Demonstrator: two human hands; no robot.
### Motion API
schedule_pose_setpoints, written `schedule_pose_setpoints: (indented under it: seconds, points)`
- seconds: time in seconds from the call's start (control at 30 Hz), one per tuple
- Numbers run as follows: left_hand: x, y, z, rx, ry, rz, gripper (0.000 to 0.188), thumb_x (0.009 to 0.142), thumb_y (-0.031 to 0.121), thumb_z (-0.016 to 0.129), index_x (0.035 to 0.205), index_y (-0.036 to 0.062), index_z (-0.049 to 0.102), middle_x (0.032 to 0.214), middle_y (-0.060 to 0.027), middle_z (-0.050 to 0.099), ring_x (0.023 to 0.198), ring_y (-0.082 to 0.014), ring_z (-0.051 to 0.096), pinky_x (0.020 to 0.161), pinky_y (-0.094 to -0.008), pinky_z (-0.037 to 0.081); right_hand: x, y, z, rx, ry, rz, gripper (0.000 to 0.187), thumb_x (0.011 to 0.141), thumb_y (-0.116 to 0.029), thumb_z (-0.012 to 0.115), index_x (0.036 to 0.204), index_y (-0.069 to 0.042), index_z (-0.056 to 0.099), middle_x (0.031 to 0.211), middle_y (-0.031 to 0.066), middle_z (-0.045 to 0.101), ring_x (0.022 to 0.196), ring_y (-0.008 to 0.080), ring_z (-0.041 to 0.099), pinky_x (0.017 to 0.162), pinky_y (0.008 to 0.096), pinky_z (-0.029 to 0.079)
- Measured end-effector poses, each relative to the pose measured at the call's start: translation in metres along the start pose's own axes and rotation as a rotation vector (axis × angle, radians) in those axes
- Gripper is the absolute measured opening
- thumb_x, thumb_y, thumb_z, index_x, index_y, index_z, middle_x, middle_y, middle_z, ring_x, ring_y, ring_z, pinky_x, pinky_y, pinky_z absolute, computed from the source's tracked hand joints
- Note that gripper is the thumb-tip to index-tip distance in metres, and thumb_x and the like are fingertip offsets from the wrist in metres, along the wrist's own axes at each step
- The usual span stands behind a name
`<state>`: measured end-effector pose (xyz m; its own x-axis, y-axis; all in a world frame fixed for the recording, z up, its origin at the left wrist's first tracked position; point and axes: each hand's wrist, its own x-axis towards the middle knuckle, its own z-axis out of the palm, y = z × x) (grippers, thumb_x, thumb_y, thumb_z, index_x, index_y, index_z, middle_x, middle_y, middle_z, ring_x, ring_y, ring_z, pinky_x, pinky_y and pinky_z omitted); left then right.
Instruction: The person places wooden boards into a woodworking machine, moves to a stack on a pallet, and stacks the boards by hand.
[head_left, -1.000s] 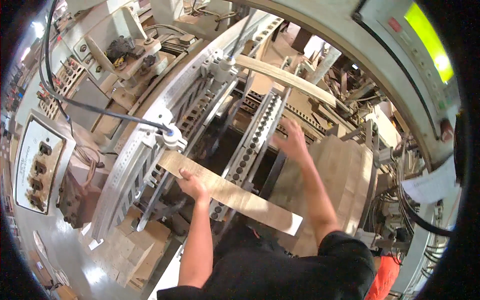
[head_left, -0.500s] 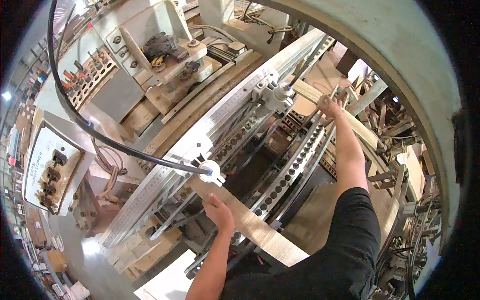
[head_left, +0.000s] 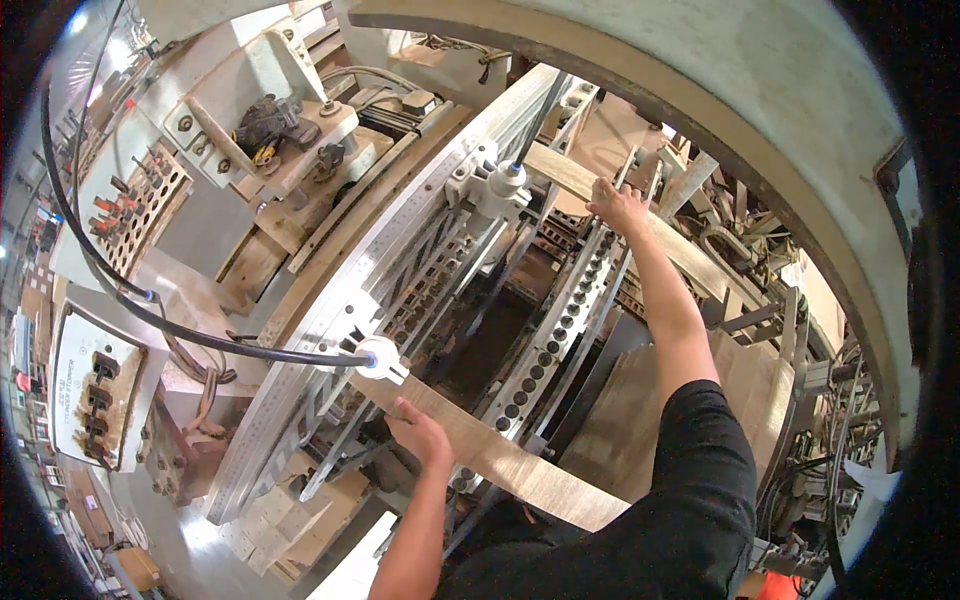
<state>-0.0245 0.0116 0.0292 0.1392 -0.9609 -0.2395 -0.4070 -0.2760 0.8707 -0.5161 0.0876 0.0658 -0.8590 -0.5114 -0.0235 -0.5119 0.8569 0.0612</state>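
My left hand (head_left: pixel 420 437) holds the edge of a flat wooden board (head_left: pixel 510 455), thumb on top and the other fingers mostly hidden beneath it. The board's far end lies under a white round clamp head (head_left: pixel 380 358) on the metal rail, and its near end reaches my black shirt. Farther off, my right hand (head_left: pixel 620 207) grips a second, paler wooden board (head_left: pixel 690 255), fingers bent over it. That board's far end lies by another white clamp head (head_left: pixel 507 180). Between the boards runs a metal bar with a row of dark round holes (head_left: pixel 545 360).
A ruled metal rail (head_left: pixel 330 290) crosses the machine. A black hose (head_left: pixel 240 348) arches to the near clamp. At left are a switch box (head_left: pixel 100 385) and a holed tool rack (head_left: pixel 145 205). A thick curved frame (head_left: pixel 740 130) arcs overhead. A wide wooden panel (head_left: pixel 640 410) lies below my right arm.
The view has shifted, so the machine sits farther left in the picture. Both hands stay on their boards, and the boards keep their places by the clamp heads.
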Motion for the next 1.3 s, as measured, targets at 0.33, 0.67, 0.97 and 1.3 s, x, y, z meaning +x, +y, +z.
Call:
schedule_pose_setpoints:
  seconds: [0.33,0.67,0.97,1.3]
  points:
    - [0.004,-0.01,-0.003,-0.039,-0.013,-0.021,0.057,0.105,0.039,0.042,0.121,-0.0162,0.048,0.114,-0.0355,0.058,0.102,-0.0467,0.059,0.086,-0.0498,0.047,-0.008,-0.009,-0.004,0.045,-0.057,0.02,0.077,0.086,-0.064,0.06,0.151,-0.035,0.031,0.141,0.0187,0.047,0.132,0.0412,0.044,0.104,0.0571,0.039]
    - [0.01,-0.033,0.003,0.007,-0.041,-0.049,0.056,0.104,0.038,0.045,0.116,-0.0166,0.051,0.105,-0.0365,0.06,0.099,-0.0486,0.059,0.084,-0.05,0.047,-0.041,-0.037,-0.03,-0.072,0.016,-0.06,0.097,0.085,-0.067,0.057,0.158,-0.017,0.015,0.158,0.0197,0.027,0.146,0.0374,0.026,0.115,0.0629,0.02]
    - [0.008,-0.014,0.007,-0.144,0.037,-0.003,0.055,0.101,0.042,0.049,0.109,-0.0126,0.055,0.101,-0.032,0.064,0.094,-0.0455,0.062,0.083,-0.049,0.046,-0.309,-0.082,-0.119,0.129,-0.099,-0.473,0.083,0.081,-0.05,0.073,0.148,-0.012,0.041,0.154,0.022,0.033,0.143,0.0381,0.032,0.118,0.054,0.02]
    - [-0.001,-0.004,0.001,-0.346,-0.08,-0.055,0.055,0.102,0.037,0.048,0.126,-0.0116,0.049,0.119,-0.0332,0.061,0.112,-0.043,0.061,0.091,-0.0458,0.05,-0.543,-0.065,-0.033,0.254,-0.168,0.034,0.107,0.059,-0.058,0.085,0.143,-0.005,0.044,0.144,0.02,0.046,0.134,0.0363,0.044,0.109,0.0504,0.033]
